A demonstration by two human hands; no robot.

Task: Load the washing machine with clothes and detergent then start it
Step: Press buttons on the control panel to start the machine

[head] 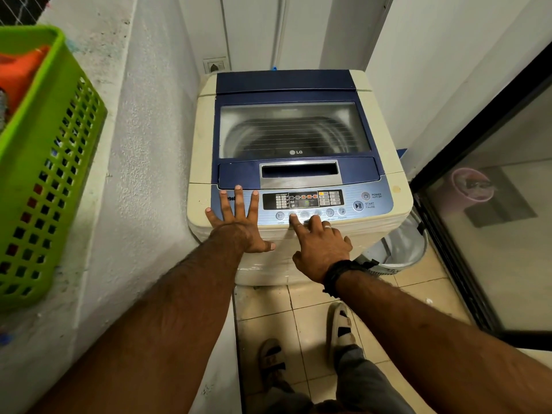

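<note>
Washing machine (298,174), a cream-and-blue top-loader, stands in a narrow tiled corner between a rough white wall and a glass door, its lid (294,130) closed over the drum. A person leans over the control panel (301,204): the left hand (239,222) rests flat on the panel's left end, fingers spread and gripping nothing, while the right hand (319,243) points its index finger onto one of the round buttons below the lit display, the other fingers curled and holding nothing. A green laundry basket (44,162) sits on the ledge to the left. With the lid down and the display lit, loading appears finished and settings are apparently being chosen; whether clothes and detergent are inside cannot be told through the window. The start/pause button (357,206) looks untouched.
</note>
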